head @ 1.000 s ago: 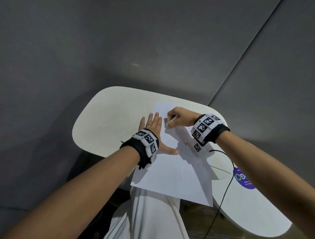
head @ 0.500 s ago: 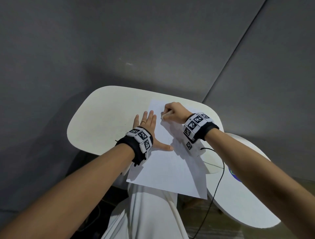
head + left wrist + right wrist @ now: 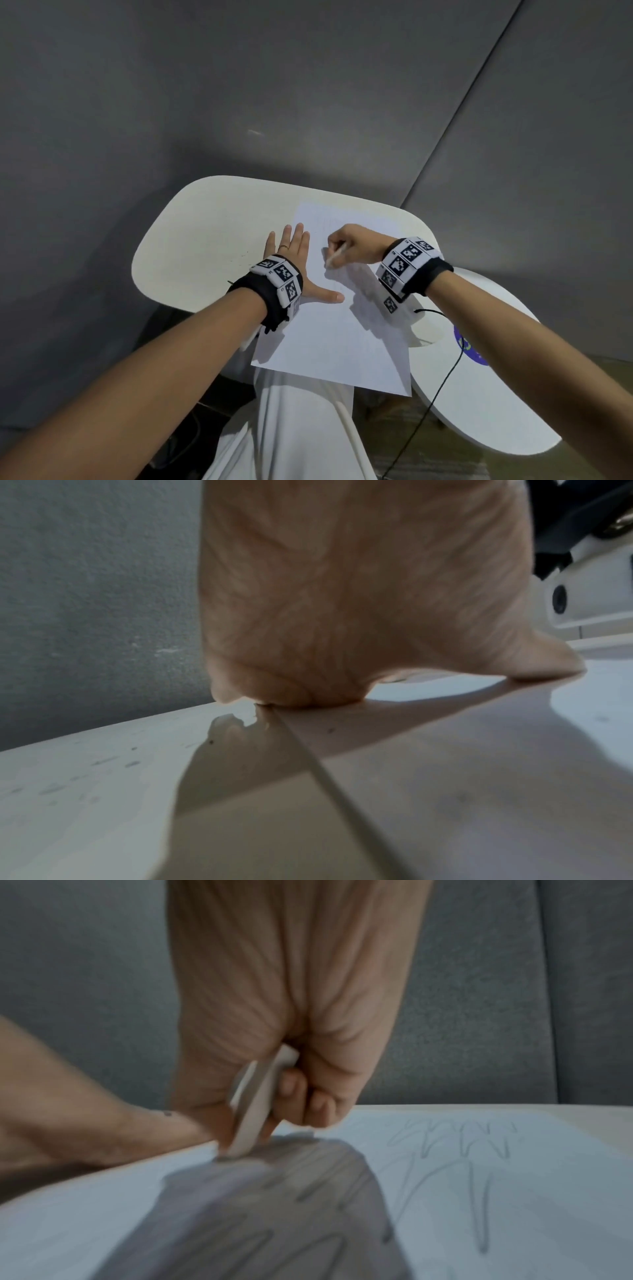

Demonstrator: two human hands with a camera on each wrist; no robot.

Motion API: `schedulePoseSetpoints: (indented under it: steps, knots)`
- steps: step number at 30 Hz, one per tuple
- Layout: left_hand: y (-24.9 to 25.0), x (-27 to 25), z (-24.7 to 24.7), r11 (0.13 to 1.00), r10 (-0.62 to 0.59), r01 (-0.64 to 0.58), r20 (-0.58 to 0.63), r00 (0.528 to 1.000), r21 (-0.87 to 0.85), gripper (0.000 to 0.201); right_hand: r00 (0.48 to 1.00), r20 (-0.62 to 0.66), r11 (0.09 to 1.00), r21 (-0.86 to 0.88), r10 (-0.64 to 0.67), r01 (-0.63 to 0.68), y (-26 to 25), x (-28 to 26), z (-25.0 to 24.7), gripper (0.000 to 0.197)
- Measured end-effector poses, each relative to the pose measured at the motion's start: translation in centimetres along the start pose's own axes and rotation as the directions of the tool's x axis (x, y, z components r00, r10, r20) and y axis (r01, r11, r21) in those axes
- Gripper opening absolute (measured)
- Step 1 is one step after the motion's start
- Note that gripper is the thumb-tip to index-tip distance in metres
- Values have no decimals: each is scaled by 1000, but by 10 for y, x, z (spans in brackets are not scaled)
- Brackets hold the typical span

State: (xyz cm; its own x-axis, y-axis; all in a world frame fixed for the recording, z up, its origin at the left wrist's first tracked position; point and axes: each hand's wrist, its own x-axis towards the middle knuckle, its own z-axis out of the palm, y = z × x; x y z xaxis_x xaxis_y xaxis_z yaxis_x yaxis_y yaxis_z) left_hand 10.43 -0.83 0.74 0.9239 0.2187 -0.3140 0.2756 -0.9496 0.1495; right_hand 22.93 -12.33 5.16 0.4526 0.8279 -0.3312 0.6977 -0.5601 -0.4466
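Head view: pins paper (image 3: 329, 342) to table (image 3: 205, 240) with flat, spread left hand (image 3: 291, 260); pinches eraser (image 3: 333, 258) in curled right hand (image 3: 352, 245).
Left wrist view: presses palm on paper edge.
Right wrist view: sets eraser tip on paper; leaves pencil strokes (image 3: 462, 1145) alongside unerased. Judged partway.

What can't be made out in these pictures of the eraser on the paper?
- Pencil marks on the paper: blurred in right wrist view, too faint in head view.
- Fingers of the left hand: left wrist view, hidden behind its palm.
- White eraser: mostly covered by the right hand, right wrist view.
- Purple sticker: head view, crossed by the right forearm.
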Motion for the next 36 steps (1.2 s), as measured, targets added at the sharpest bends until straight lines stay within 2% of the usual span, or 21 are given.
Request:
schedulePoseSetpoints:
  steps: [2,3,6,7,11,13,15,17,19,20,21,23,25,27,30,34,36]
  knots:
    - [-1,0,0,1000,0,0,-1,1000,5,142,992,-124,999,38,7,-2,-1,2,-1,16]
    - [0,0,0,1000,-1,1,4,1000,1,142,991,-131,999,48,11,-5,0,1,0,18]
    - [0,1,2,1000,-3,3,2,1000,1,142,1000,11,1000,6,-3,3,3,-5,4,16]
    - [-1,1,2,1000,-2,2,0,1000,-2,142,1000,21,1000,11,-6,6,3,-5,3,16]
    - [-1,3,4,1000,7,-7,-1,1000,-13,143,988,-152,998,67,-4,14,3,-4,2,13]
    - [-1,3,3,1000,10,-10,5,1000,-17,143,997,-74,998,65,-5,9,4,-9,6,13]
    - [-2,2,2,1000,15,-15,10,1000,-20,143,999,-7,988,154,33,-32,13,-16,10,13]
    - [-2,2,5,999,17,-16,7,1000,-36,141,981,-147,908,414,128,-56,30,-21,15,14]
    - [2,2,6,999,1,-2,-3,1000,-52,128,901,-347,809,588,262,-9,46,-21,21,20]
    - [8,2,6,999,3,-4,-15,1000,-49,116,871,-390,804,595,299,-9,51,-22,22,22]
    - [15,2,5,999,29,-30,-23,999,-35,102,864,-397,806,592,310,-18,52,-22,23,24]
    - [32,-1,2,986,163,-163,-12,987,-25,83,874,-385,815,580,296,-20,51,-22,25,33]
    - [44,-4,4,940,341,-340,49,939,-27,72,870,-391,801,599,300,-7,52,-22,26,31]
    - [46,-9,10,904,426,-426,105,899,-24,67,861,-397,799,601,317,-17,54,-24,29,18]
    - [46,-26,18,928,367,-372,138,920,12,69,878,-379,853,518,292,-60,60,-32,36,14]
    - [56,-54,27,916,391,-400,161,906,23,69,906,-334,861,505,260,-61,58,-53,40,16]
    - [51,-52,30,955,296,-295,97,950,-28,69,906,-333,851,522,262,-54,57,-60,42,17]
